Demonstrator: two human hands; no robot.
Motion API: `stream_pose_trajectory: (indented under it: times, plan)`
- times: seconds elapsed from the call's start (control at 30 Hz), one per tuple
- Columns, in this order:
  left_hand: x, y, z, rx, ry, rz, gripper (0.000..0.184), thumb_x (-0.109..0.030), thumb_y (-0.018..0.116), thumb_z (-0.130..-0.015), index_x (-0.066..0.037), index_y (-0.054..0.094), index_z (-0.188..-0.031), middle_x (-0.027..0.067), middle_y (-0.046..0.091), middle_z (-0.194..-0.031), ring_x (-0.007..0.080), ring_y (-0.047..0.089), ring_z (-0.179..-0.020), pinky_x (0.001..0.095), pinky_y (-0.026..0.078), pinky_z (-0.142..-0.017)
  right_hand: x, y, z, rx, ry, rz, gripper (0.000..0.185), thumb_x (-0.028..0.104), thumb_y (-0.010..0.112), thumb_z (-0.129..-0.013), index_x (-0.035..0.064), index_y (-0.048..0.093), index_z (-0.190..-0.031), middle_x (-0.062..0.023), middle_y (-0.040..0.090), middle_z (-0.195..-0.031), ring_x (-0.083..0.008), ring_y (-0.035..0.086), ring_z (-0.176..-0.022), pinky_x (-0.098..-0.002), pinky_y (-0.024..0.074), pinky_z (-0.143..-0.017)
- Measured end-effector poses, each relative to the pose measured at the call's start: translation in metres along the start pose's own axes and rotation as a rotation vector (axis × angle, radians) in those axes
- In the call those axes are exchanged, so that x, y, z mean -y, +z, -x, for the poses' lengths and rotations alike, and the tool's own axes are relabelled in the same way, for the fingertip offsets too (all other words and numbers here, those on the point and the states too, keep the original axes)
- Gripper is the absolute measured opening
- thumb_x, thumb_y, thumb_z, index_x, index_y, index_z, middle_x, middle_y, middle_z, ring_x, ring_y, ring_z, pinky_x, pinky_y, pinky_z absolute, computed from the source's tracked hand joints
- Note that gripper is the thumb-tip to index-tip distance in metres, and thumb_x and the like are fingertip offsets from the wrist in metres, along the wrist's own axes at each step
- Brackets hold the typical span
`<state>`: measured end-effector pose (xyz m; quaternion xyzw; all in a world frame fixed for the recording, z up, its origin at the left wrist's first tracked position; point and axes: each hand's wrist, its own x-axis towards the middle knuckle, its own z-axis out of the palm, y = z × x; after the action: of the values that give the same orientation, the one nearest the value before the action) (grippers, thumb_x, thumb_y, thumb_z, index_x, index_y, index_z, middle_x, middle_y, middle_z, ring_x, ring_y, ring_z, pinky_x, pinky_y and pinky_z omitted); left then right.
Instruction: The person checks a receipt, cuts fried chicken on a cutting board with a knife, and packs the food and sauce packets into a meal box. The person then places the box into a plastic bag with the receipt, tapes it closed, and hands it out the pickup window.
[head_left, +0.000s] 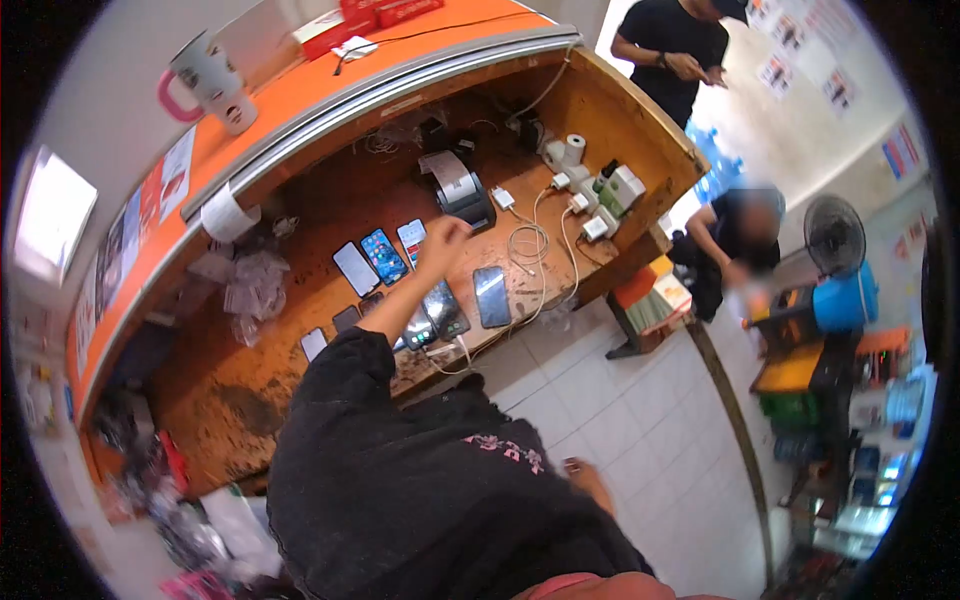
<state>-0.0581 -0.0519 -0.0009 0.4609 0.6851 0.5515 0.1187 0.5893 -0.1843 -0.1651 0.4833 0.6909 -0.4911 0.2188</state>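
My left hand [446,244] hangs over the wooden desk, its fingers curled together with no object visible in them. It is just in front of the black receipt printer [468,205] and beside a small lit phone [410,238]. Left of it lie a blue-screened phone [384,256] and a white-screened phone [354,269]. Dark phones, one of them [443,308] plugged into a white cable, lie below my forearm; another phone [491,297] is to the right. My right hand [588,482] is low beside my body, partly hidden, and its grip cannot be made out.
White chargers [595,228] and coiled cables [528,245] occupy the desk's right end. A tumbler [215,85] stands on the orange counter [290,100]. One person [672,50] stands beyond the desk; another [740,235] is at the right, near a fan [835,235].
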Motion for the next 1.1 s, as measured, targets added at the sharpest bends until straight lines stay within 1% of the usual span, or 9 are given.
stream_pose_trajectory:
  times: [0.03, 0.1, 0.2, 0.43, 0.7, 0.77, 0.87, 0.9, 1.1]
  plan:
    - [0.013, -0.008, -0.021, -0.147, -0.122, 0.010, 0.023, -0.029, 0.067, -0.096, -0.007, 0.069, -0.102, 0.0095, 0.072, -0.088, 0.0204, 0.068, -0.081, 0.0352, 0.054, -0.075, 0.000, -0.037, 0.017, -0.249, 0.071, 0.164, 0.029, 0.029, 0.064, -0.091, 0.0108, 0.073, -0.111, -0.0148, 0.074, -0.101, -0.0317, 0.071, -0.096, -0.0406, 0.0559, -0.083]
    - [0.045, -0.032, -0.058, -0.197, -0.369, -0.051, 0.029, -0.035, 0.066, -0.095, -0.008, 0.070, -0.108, 0.0121, 0.075, -0.098, 0.0222, 0.071, -0.091, 0.0365, 0.054, -0.082, 0.012, -0.095, 0.029, -0.526, 0.255, 0.208, 0.027, 0.025, 0.063, -0.092, 0.0092, 0.071, -0.112, -0.0183, 0.073, -0.098, -0.0362, 0.070, -0.090, -0.0436, 0.0557, -0.078]
    - [0.086, -0.040, -0.093, -0.080, -0.383, -0.102, 0.045, -0.047, 0.063, -0.093, -0.008, 0.070, -0.115, 0.0166, 0.072, -0.113, 0.0300, 0.068, -0.109, 0.0402, 0.051, -0.093, 0.026, -0.140, 0.028, -0.909, 0.155, -0.259, 0.024, 0.020, 0.061, -0.097, 0.0048, 0.069, -0.114, -0.0097, 0.073, -0.088, -0.0182, 0.068, -0.075, -0.0345, 0.0549, -0.070]
    - [0.163, -0.019, -0.169, 0.136, -0.733, -0.111, 0.083, -0.067, 0.055, -0.087, -0.007, 0.053, -0.143, 0.0250, 0.052, -0.145, 0.0369, 0.047, -0.138, 0.0401, 0.035, -0.114, 0.252, -0.220, -0.022, -0.447, -0.148, -0.084, 0.028, 0.019, 0.066, -0.096, 0.0055, 0.070, -0.119, -0.0109, 0.073, -0.109, -0.0203, 0.069, -0.096, -0.0346, 0.0543, -0.086]
    - [0.148, 0.030, -0.197, 0.369, -1.084, 0.335, 0.061, -0.072, 0.065, -0.083, -0.014, 0.073, -0.100, 0.0047, 0.069, -0.094, 0.0185, 0.062, -0.078, 0.0397, 0.051, -0.076, 0.460, -0.307, -0.152, -0.304, -0.627, 0.235, 0.033, 0.017, 0.066, -0.092, 0.0040, 0.067, -0.122, -0.0185, 0.067, -0.121, -0.0351, 0.062, -0.115, -0.0421, 0.0487, -0.098]
    - [0.145, 0.058, -0.233, 0.208, -0.654, -0.046, 0.066, -0.069, 0.069, -0.081, -0.009, 0.071, -0.108, 0.0081, 0.071, -0.103, 0.0210, 0.065, -0.089, 0.0375, 0.052, -0.083, 0.487, -0.323, -0.200, -0.225, -0.643, 0.265, 0.037, 0.016, 0.065, -0.091, 0.0055, 0.064, -0.127, -0.0189, 0.064, -0.129, -0.0356, 0.058, -0.123, -0.0439, 0.0461, -0.103]
    - [0.059, 0.025, -0.233, 0.087, -0.762, -0.066, 0.083, -0.069, 0.076, -0.071, -0.004, 0.068, -0.121, 0.0202, 0.070, -0.120, 0.0324, 0.068, -0.109, 0.0374, 0.052, -0.094, 0.525, -0.333, -0.272, -0.375, -1.072, 0.497, 0.056, 0.015, 0.066, -0.090, 0.0071, 0.051, -0.143, -0.0201, 0.050, -0.146, -0.0385, 0.047, -0.133, -0.0455, 0.0401, -0.110]
    - [0.085, 0.037, -0.226, -0.036, -0.547, 0.076, 0.074, -0.064, 0.077, -0.074, -0.005, 0.071, -0.118, 0.0194, 0.072, -0.114, 0.0307, 0.070, -0.104, 0.0365, 0.053, -0.091, 0.532, -0.339, -0.283, -0.388, -1.073, 0.594, 0.062, 0.014, 0.066, -0.088, 0.0082, 0.046, -0.147, -0.0204, 0.045, -0.150, -0.0395, 0.042, -0.137, -0.0462, 0.0375, -0.112]
    - [-0.022, -0.016, -0.142, 0.465, -0.222, -0.229, 0.036, -0.039, 0.065, -0.097, -0.004, 0.072, -0.104, 0.0170, 0.073, -0.101, 0.0256, 0.071, -0.088, 0.0378, 0.054, -0.083, 0.536, -0.369, -0.361, -0.219, -1.045, 0.991, 0.067, 0.019, 0.062, -0.089, 0.0127, 0.040, -0.152, -0.0120, 0.031, -0.162, -0.0416, 0.034, -0.144, -0.0634, 0.0208, -0.118]
